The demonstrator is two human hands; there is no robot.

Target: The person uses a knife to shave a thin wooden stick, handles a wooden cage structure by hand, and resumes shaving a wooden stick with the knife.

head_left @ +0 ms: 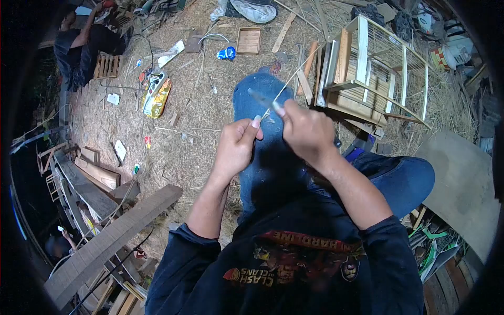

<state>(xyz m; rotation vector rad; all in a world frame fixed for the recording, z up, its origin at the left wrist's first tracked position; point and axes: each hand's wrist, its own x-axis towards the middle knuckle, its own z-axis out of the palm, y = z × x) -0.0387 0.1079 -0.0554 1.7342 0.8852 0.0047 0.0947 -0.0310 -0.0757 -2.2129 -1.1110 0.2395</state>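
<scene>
Over my raised knee in blue jeans (257, 157), my left hand (239, 142) is closed, thumb and fingers pinching the lower end of a thin pale stick (292, 79). The stick slants up and to the right, past the knee. My right hand (311, 130) is wrapped round a knife (260, 98), its handle hidden in the fist. The blade points up-left, slightly blurred, and crosses the stick just above my left fingertips. Whether the edge bites into the stick I cannot tell.
A wooden-framed cage (362, 65) lies to the right on straw-covered ground. Ahead are a small wooden tray (248, 41), a blue can (227, 53) and a yellow bag (156, 98). A thick plank (115, 241) juts in at lower left. Another person (79, 47) sits far left.
</scene>
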